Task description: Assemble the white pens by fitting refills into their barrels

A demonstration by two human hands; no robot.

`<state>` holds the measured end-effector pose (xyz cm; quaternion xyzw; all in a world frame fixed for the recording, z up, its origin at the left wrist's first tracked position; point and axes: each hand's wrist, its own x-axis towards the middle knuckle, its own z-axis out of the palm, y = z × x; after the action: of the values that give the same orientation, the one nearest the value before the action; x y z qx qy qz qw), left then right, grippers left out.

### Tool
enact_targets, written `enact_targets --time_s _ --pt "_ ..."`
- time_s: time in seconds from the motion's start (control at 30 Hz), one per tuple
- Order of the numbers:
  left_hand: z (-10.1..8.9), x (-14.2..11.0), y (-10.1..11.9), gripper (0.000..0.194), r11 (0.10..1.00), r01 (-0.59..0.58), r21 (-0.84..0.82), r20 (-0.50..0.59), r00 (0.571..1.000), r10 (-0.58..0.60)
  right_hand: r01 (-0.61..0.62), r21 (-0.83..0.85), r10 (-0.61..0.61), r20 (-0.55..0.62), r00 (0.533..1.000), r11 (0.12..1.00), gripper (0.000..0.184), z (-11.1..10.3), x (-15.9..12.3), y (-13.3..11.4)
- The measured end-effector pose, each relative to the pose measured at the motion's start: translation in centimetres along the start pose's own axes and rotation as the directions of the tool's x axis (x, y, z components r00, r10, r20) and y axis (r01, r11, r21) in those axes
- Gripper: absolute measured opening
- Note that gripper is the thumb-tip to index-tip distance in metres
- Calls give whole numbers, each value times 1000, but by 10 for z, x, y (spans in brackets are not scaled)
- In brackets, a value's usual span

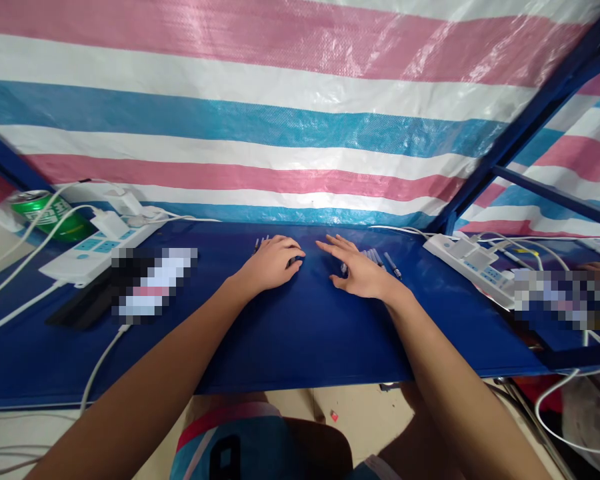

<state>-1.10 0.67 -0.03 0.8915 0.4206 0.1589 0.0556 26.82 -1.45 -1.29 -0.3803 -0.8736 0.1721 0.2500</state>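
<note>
in the head view, the bare middle of the blue tabletop [305, 333] is open from between the two hands down to its front edge. the left hand [276, 261] lies low, fingers curled, near the back of the table; whether it grips anything cannot be told. short thin sticks [262, 243] stick out just beyond its knuckles. the right hand [357, 268] hovers or rests opposite, fingers spread and thumb apart from them, not closed on anything. pen-like sticks [375, 258] lie partly behind it, and a single stick [393, 265] lies just beside them, farther right. a gap separates the two hands. room to the left ends at a dark flat slab [80, 303], a pixelated phone-like screen [155, 287] and a white power strip [63, 268]; to the right, at a second power strip [495, 283] with plugs and cables.

the green can [63, 220], lying tilted at far left, bears pale lettering that cannot be read whole. the shorts [250, 433] carry a black shape like a boxy 0. screen contents are pixelated.

the tabletop is smooth. behind it hangs a shiny sheet [280, 120] striped in pink, white and blue, with a slanting blue post [525, 120] at right. below the edge shows a pale floor [370, 413] with a red scrap [334, 416].
</note>
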Motion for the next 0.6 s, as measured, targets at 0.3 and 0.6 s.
enact_targets --time_s 0.3,0.6 --pt "-3 -1 0 32 1000 16 -13 25 1000 -15 -70 -18 70 -19 997 997 61 0 3 2" --pt "-2 -2 0 42 998 21 -59 21 1000 -19 -51 -5 50 -61 997 999 52 0 3 3"
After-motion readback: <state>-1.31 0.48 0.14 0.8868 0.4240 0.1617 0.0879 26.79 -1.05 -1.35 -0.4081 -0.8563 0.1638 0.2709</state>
